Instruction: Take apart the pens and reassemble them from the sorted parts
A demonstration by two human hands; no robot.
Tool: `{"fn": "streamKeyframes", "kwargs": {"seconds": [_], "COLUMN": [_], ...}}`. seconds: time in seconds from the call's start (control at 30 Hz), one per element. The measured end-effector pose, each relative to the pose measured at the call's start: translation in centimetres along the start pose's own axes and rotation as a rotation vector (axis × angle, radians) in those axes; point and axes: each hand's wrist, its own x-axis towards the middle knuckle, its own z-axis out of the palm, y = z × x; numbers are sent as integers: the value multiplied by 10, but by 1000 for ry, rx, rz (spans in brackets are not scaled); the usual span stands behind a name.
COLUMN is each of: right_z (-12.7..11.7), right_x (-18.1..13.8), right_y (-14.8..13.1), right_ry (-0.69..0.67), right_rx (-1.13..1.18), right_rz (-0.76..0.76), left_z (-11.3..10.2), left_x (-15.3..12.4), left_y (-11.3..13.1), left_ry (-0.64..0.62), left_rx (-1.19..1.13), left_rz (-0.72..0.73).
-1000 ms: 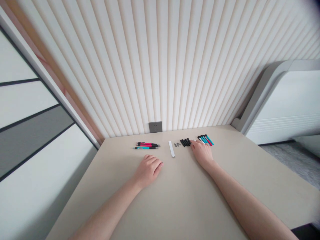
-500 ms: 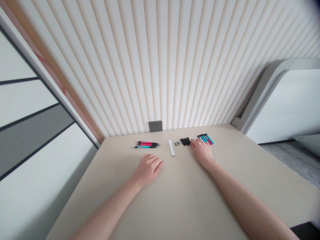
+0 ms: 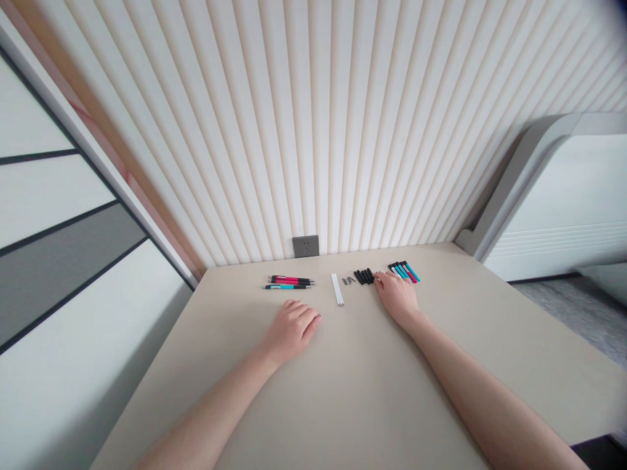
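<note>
My left hand rests on the table with its fingers curled in and nothing visible in them. Beyond it lie a few pens, among them a red pen and a blue pen. My right hand lies palm down, its fingers reaching forward and the index fingertip beside a row of black pen grips. Behind its knuckles are several blue and red pen barrels, partly covered by the hand. White pen refills and small grey pen parts lie between the hands.
The beige table reaches back to a ribbed wall panel. A dark wall socket sits just above the table's back edge. A white cabinet stands at left, and a grey-and-white headboard at right.
</note>
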Motion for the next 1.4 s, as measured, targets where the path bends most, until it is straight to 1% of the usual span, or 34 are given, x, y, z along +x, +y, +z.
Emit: {"fn": "streamKeyframes", "kwargs": {"seconds": [0.17, 0.27, 0.4, 0.5, 0.6, 0.97, 1.17, 1.4], "right_z": [-5, -6, -5, -5, -6, -8, -8, -7], "right_x": [-2, -4, -10, -12, -13, -13, -12, -12], "right_y": [-4, -11, -30, -42, -48, -47, -47, -47], "right_ry": [27, 46, 10, -12, -34, -85, -91, -81], "right_rx": [15, 53, 50, 6, -10, 26, 18, 28], "right_rz": [15, -42, -138, -156, -158, -168, -170, -197], "left_z": [0, 0, 0, 0, 0, 0, -1, -1], "left_x": [0, 0, 0, 0, 0, 0, 1, 1], "left_y": [0, 0, 0, 0, 0, 1, 1, 0], "left_ry": [-21, -26, -14, -4, -7, -8, -19, -2], "left_rx": [8, 7, 2, 3, 5, -3, 11, -1], "left_rz": [-8, -9, -6, 1, 3, -10, -7, 6]}}
